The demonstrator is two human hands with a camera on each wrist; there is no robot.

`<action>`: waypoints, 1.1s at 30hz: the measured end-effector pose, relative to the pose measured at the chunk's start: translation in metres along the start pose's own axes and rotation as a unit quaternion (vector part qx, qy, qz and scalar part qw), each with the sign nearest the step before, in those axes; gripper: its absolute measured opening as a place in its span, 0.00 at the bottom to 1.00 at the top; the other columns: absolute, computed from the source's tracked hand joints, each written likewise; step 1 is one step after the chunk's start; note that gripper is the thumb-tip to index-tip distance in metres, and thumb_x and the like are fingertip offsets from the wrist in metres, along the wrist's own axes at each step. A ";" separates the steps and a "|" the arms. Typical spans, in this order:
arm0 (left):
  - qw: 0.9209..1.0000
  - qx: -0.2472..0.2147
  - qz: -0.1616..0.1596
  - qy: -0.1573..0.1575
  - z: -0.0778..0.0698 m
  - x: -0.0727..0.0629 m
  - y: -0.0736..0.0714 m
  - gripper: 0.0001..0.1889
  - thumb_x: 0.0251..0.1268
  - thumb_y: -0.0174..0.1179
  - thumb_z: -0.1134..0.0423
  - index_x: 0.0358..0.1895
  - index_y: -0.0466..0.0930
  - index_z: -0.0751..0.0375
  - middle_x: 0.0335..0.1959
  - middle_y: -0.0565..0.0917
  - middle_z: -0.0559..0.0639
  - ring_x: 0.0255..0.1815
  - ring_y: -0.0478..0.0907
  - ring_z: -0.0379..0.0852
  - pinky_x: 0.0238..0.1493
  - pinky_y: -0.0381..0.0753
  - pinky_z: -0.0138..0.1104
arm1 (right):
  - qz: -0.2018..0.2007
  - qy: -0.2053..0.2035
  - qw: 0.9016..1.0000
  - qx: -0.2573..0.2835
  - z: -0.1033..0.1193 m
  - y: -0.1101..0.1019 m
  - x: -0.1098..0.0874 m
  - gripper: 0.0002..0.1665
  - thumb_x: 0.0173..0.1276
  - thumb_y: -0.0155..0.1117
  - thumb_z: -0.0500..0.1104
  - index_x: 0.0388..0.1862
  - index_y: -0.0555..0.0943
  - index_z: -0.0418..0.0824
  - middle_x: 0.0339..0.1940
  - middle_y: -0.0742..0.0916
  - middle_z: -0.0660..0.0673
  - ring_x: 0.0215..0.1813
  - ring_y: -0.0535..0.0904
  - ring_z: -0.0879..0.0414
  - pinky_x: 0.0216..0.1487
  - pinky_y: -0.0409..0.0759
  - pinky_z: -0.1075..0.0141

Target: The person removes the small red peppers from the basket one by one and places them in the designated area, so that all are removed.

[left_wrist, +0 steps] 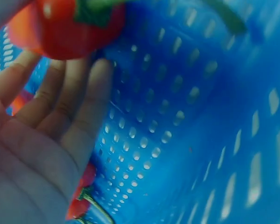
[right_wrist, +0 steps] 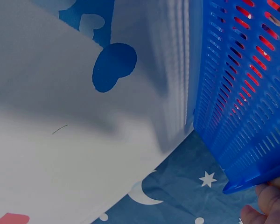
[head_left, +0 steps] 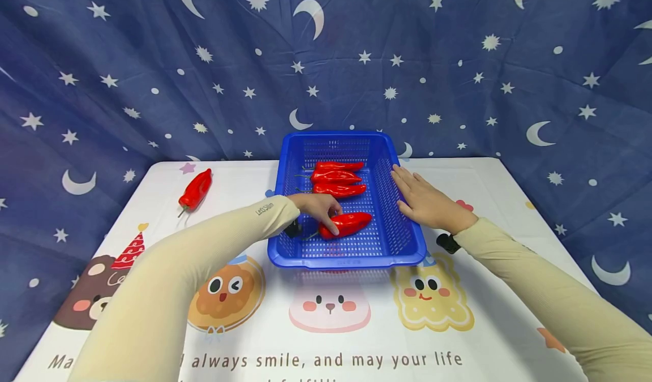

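Observation:
Inside a blue plastic basket [head_left: 333,261], my left hand [head_left: 320,207] holds a long red pepper [head_left: 351,223] near its stem end, thumb on the near side. The left wrist view shows that pepper [left_wrist: 65,32] between the thumb and the fingers of my left hand [left_wrist: 42,126]. Beyond it, several more red peppers [head_left: 338,191] lie in a group on the basket floor, stems to the left. My right hand [head_left: 428,198] rests on the basket's right rim with its fingers extended; its fingertips [right_wrist: 270,200] show beside the rim in the right wrist view.
Another red pepper [head_left: 196,191] lies on the table left of the basket. A white printed cloth [head_left: 244,345] covers the table. Behind its far edge hangs a dark blue curtain [head_left: 336,59] with moons and stars.

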State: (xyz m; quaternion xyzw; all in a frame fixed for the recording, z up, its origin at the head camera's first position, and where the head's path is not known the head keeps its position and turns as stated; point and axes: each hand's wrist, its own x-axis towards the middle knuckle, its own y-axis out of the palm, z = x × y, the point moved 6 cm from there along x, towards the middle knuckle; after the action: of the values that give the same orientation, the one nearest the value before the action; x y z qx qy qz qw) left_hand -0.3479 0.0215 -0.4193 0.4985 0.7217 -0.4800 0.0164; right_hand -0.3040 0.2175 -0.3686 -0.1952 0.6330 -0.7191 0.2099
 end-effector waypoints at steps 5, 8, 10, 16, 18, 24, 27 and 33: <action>1.000 0.009 -0.001 0.005 -0.004 0.006 0.002 0.18 0.53 0.69 0.56 0.44 0.79 0.61 0.34 0.78 0.47 0.36 0.71 0.39 0.40 0.72 0.24 | 0.002 0.001 1.000 0.001 0.000 0.001 0.001 0.39 0.71 0.42 0.47 0.73 0.47 0.26 0.76 0.50 0.30 0.76 0.46 0.36 0.74 0.47 0.41; 1.000 0.007 -0.001 -0.003 -0.004 0.006 0.003 0.18 0.53 0.69 0.57 0.45 0.79 0.61 0.35 0.77 0.47 0.38 0.71 0.40 0.43 0.73 0.25 | 0.001 0.000 1.000 0.003 0.001 0.000 0.001 0.39 0.71 0.42 0.47 0.73 0.47 0.26 0.76 0.51 0.30 0.76 0.46 0.36 0.74 0.47 0.41; 1.000 0.002 0.001 -0.011 -0.003 0.006 0.003 0.19 0.53 0.69 0.57 0.47 0.79 0.60 0.38 0.78 0.48 0.41 0.71 0.41 0.46 0.74 0.27 | 0.000 0.001 1.000 0.003 0.001 0.000 0.000 0.39 0.71 0.42 0.47 0.73 0.47 0.26 0.76 0.51 0.30 0.76 0.46 0.36 0.74 0.47 0.41; 0.999 -0.022 0.001 -0.024 -0.001 0.007 0.001 0.21 0.53 0.69 0.59 0.50 0.79 0.60 0.42 0.78 0.50 0.43 0.71 0.42 0.50 0.75 0.29 | -0.004 0.002 1.000 0.001 0.000 -0.001 -0.001 0.39 0.70 0.42 0.47 0.72 0.48 0.26 0.75 0.52 0.30 0.76 0.47 0.36 0.73 0.47 0.40; 0.999 -0.030 0.001 -0.025 -0.001 0.007 0.001 0.20 0.53 0.69 0.59 0.50 0.79 0.61 0.40 0.78 0.49 0.41 0.71 0.41 0.46 0.75 0.27 | -0.002 0.003 1.000 0.002 0.000 -0.001 -0.001 0.39 0.71 0.41 0.47 0.73 0.47 0.26 0.76 0.51 0.30 0.76 0.46 0.36 0.73 0.47 0.40; 0.998 -0.050 0.002 -0.023 -0.002 0.006 -0.001 0.19 0.54 0.68 0.61 0.49 0.80 0.63 0.32 0.75 0.45 0.31 0.70 0.38 0.32 0.74 0.23 | 0.006 0.007 1.000 -0.001 -0.001 0.001 -0.001 0.39 0.71 0.41 0.47 0.73 0.46 0.27 0.76 0.50 0.31 0.77 0.45 0.36 0.74 0.45 0.40; 0.997 -0.069 0.002 -0.022 -0.001 0.006 -0.001 0.18 0.54 0.68 0.62 0.48 0.80 0.65 0.29 0.75 0.44 0.28 0.69 0.36 0.30 0.73 0.23 | 0.009 0.009 1.000 -0.001 -0.001 0.002 0.000 0.40 0.71 0.41 0.47 0.73 0.45 0.27 0.76 0.49 0.31 0.77 0.44 0.37 0.74 0.44 0.41; 0.995 -0.093 0.000 -0.026 -0.001 0.005 -0.002 0.15 0.56 0.67 0.64 0.46 0.80 0.67 0.25 0.75 0.41 0.25 0.68 0.33 0.28 0.72 0.23 | 0.007 0.006 1.000 -0.001 -0.001 0.002 0.000 0.40 0.71 0.41 0.48 0.73 0.45 0.26 0.76 0.50 0.31 0.77 0.45 0.36 0.74 0.46 0.41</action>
State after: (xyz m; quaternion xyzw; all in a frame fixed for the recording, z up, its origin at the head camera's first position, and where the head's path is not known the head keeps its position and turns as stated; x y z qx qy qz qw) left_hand -0.3514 0.0261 -0.4201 0.4819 0.7624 -0.4240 0.0813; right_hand -0.3047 0.2184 -0.3708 -0.1868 0.6359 -0.7186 0.2106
